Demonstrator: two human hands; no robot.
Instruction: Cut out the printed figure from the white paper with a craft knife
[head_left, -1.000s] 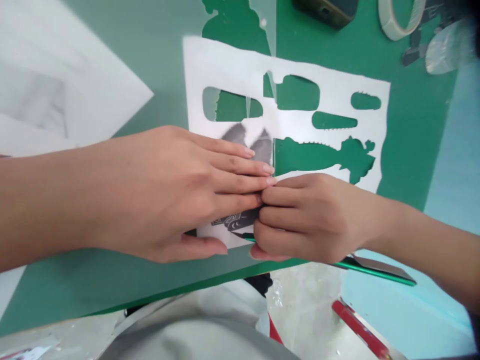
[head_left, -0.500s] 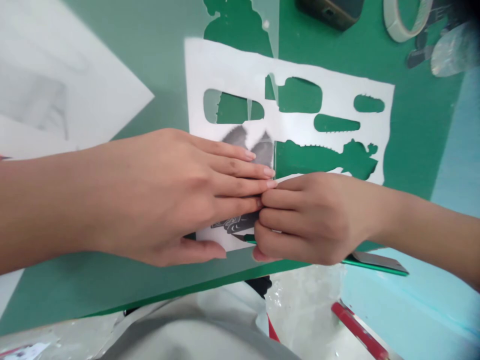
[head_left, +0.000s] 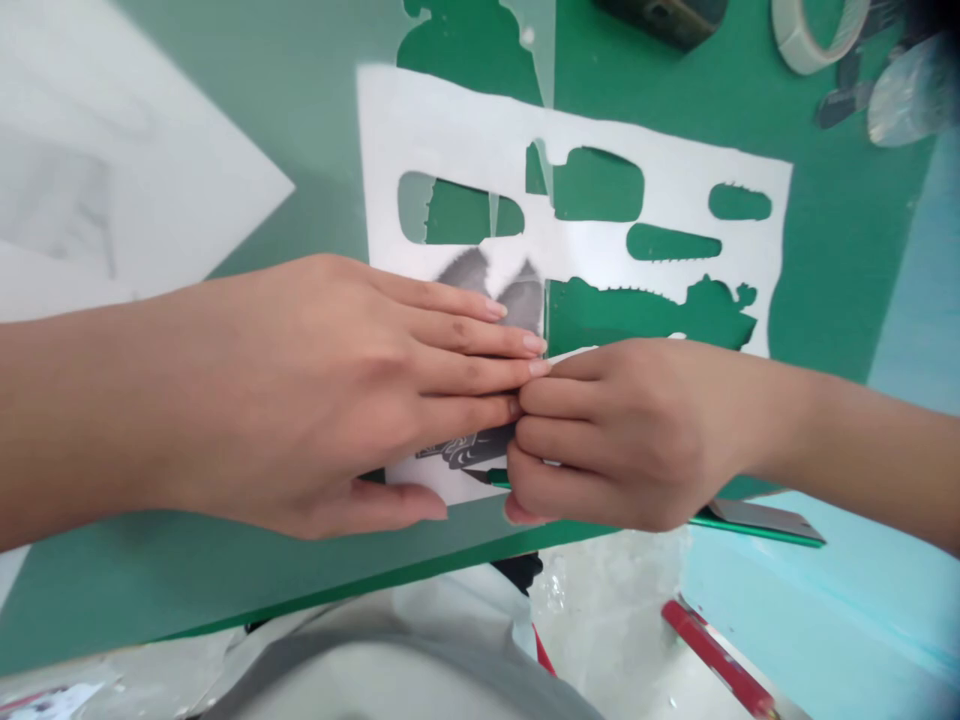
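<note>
A white paper sheet (head_left: 600, 235) with several cut-out openings lies on the green cutting mat (head_left: 832, 260). My left hand (head_left: 360, 375) is open and rests flat across the sheet's left part, fingers stretched over dark printed shapes (head_left: 517, 295). Against its fingertips, my right hand (head_left: 615, 440) is closed with curled fingers. From under those fingers pokes a green craft knife (head_left: 496, 478) with a dark pointed tip; a flat green-edged piece (head_left: 765, 522) emerges behind the hand, in line with it. What the right fingertips pinch at the sheet is hidden.
A clear film (head_left: 546, 60) overlaps the sheet's upper edge. A roll of tape (head_left: 814, 35) and a dark block (head_left: 667, 15) lie at the back. Another paper (head_left: 172, 170) covers the left side. A red pen-like stick (head_left: 716, 660) is below the mat's front edge.
Both hands keep nearly the same pose on the sheet. The whole view has shifted slightly, with the sheet's left side a little further left and up.
</note>
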